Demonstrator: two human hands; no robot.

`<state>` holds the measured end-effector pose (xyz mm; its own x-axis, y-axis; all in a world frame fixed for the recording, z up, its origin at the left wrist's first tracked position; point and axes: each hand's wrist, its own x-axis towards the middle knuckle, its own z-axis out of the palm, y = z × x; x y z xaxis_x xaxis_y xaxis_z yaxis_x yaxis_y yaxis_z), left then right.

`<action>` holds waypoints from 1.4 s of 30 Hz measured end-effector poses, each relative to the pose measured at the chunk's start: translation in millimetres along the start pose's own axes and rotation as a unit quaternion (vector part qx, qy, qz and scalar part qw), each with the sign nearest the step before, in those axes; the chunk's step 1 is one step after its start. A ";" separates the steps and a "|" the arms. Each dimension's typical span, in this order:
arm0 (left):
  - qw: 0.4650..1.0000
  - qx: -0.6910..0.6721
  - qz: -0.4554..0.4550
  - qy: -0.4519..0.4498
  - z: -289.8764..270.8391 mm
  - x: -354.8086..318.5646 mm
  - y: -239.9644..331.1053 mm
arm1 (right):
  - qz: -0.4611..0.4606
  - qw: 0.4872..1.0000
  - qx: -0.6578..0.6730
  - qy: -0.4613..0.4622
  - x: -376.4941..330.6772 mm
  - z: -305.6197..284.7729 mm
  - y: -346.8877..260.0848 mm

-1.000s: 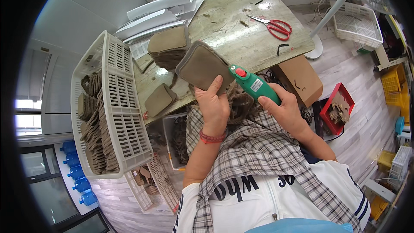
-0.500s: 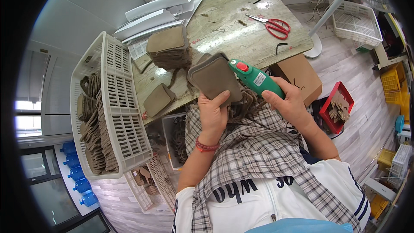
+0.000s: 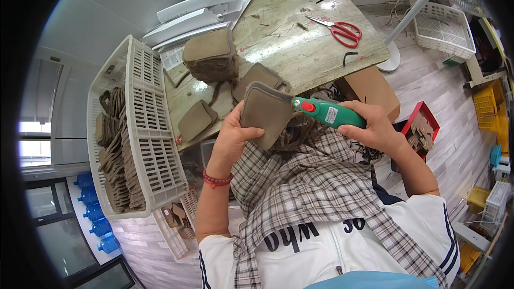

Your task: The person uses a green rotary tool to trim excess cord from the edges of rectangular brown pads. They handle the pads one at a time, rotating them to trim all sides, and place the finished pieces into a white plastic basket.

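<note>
My left hand (image 3: 233,135) grips a brown fabric pad (image 3: 266,115) with rounded corners, its thumb on the front face. In my right hand (image 3: 369,126) is a green handheld electric cutter (image 3: 327,112) with a red switch; its tip meets the pad's right edge. The cutter's blade is too small to make out. Behind the held pad, another brown pad (image 3: 259,77) lies at the table edge. A single pad (image 3: 197,120) rests to the left, and a stack of pads (image 3: 209,48) stands farther back. Brown trimmings hang below the held pad.
A white plastic basket (image 3: 160,128) full of brown pads stands left of the table (image 3: 289,27). Red-handled scissors (image 3: 345,33) lie on the tabletop. White paper rolls (image 3: 187,18) are at the back left. A cardboard box (image 3: 372,93) and red tray (image 3: 425,115) sit right.
Both hands have moved lower, and the held pad has turned and shifted slightly left of the pad behind it. The cutter has come down and lies more level against the pad's edge.
</note>
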<state>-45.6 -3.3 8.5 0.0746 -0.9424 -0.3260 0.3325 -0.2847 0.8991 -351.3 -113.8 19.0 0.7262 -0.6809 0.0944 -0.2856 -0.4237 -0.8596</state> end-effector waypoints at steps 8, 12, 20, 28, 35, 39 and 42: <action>0.998 0.007 -0.054 -0.022 8.0 1.2 -11.0 | 0.016 1.000 -0.002 0.013 5.5 21.0 -6.8; 0.996 0.017 -0.075 -0.041 4.6 1.5 -13.7 | 0.056 0.997 0.048 -0.015 13.0 24.1 -10.4; 0.971 0.176 -0.141 -0.077 -13.5 -6.1 19.0 | 0.153 0.969 0.157 -0.110 17.3 13.2 -4.5; 0.992 0.047 0.037 0.115 -42.4 -13.2 3.6 | 0.169 0.953 0.220 -0.121 14.8 23.8 14.1; 0.993 -0.009 0.043 0.114 -44.2 -23.7 -3.5 | 0.170 0.947 0.233 -0.140 19.4 26.7 10.6; 0.994 0.021 0.028 0.105 -40.7 -23.4 4.4 | 0.164 0.953 0.206 -0.148 19.1 22.7 6.4; 0.994 0.045 0.019 0.098 -36.3 -24.6 8.7 | 0.132 0.965 0.173 -0.149 18.5 21.7 8.4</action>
<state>-10.4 23.8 13.8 0.2707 -0.9029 -0.3340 0.2413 -0.2722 0.9315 -326.7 -117.0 2.7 0.8191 -0.5142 -0.2543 -0.2958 0.0012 -0.9553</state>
